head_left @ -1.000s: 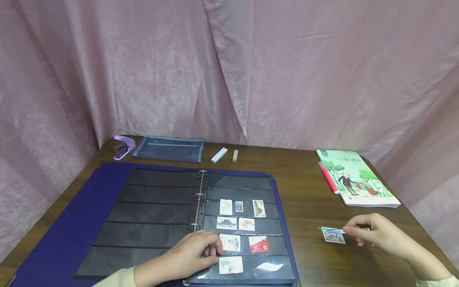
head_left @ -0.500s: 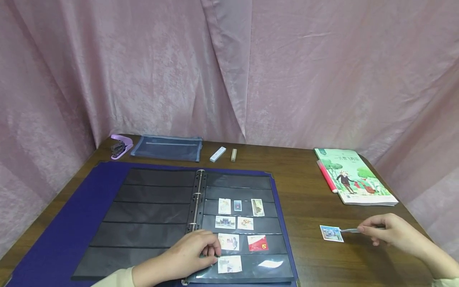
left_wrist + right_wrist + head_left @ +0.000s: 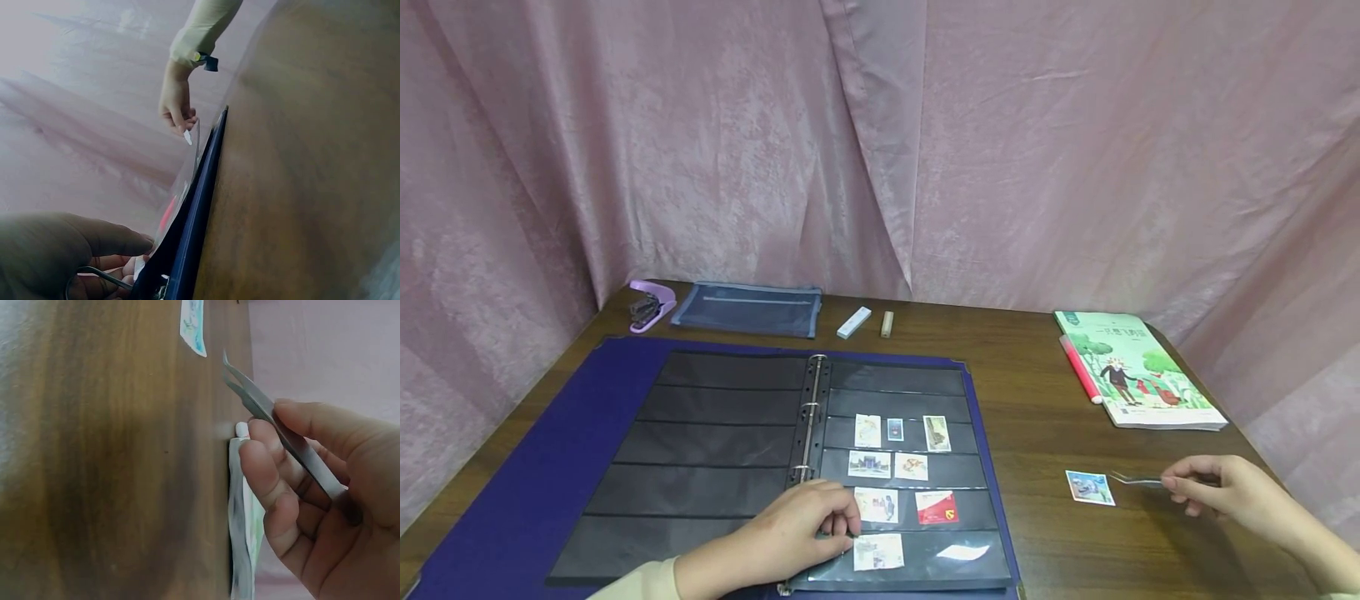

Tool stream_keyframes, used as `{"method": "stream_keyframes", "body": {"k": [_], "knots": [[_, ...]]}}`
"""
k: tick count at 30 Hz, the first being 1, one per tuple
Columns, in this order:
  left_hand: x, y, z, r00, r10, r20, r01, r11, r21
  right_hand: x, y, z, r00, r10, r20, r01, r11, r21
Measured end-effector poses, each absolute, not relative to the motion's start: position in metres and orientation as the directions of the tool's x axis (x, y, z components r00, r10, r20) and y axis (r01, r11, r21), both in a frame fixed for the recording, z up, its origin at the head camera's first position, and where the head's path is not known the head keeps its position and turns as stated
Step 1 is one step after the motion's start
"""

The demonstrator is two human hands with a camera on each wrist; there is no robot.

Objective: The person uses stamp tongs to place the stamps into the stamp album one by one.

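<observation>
My right hand (image 3: 1217, 485) grips steel tweezers (image 3: 303, 456) with bent, parted tips. Nothing is between the tips. Just left of them on the wooden table lies a postage stamp (image 3: 1090, 487), a blue-green picture with a white border. My left hand (image 3: 801, 525) rests on the inner lower part of the stamp album's (image 3: 505, 492) right page, fingers loosely curled near the binder rings (image 3: 807, 433). Several stamps sit in that page's clear strips, among them a red and white stamp (image 3: 937, 507) and a pale stamp (image 3: 877, 552) beside my left thumb. The left page's strips hold no stamps.
A green picture book (image 3: 1138, 367) with a red marker (image 3: 1080, 369) along its left side lies at the back right. Along the table's rear are a purple stapler (image 3: 652, 306), a blue mesh pouch (image 3: 748, 310), a white box (image 3: 853, 322) and a small beige bar (image 3: 887, 324).
The tweezers have come away from the stamp, which now lies flat on the table. My right hand has drawn back to the right; my left hand has stayed in place on the album.
</observation>
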State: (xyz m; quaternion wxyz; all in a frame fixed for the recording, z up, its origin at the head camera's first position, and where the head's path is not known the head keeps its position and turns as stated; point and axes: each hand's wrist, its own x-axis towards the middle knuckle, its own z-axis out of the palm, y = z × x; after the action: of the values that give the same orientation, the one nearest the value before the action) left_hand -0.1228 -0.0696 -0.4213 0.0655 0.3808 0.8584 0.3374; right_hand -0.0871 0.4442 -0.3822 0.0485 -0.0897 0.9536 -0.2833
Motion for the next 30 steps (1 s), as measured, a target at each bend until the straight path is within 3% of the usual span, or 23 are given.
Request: {"method": "stream_keyframes", "body": {"k": [17,30], "knots": [[-0.123,-0.07,-0.422,-0.701,0.7,0.138,0.604,0.479,0.637,-0.086,0.449,-0.402,-0.969,-0.24,-0.054,-0.148,0.746,-0.649],[-0.123,-0.07,-0.422,-0.698,0.702,0.144,0.612,0.479,0.629,-0.088,0.442,-0.405,-0.974,-0.213,-0.072,-0.121,0.768,-0.629]]}}
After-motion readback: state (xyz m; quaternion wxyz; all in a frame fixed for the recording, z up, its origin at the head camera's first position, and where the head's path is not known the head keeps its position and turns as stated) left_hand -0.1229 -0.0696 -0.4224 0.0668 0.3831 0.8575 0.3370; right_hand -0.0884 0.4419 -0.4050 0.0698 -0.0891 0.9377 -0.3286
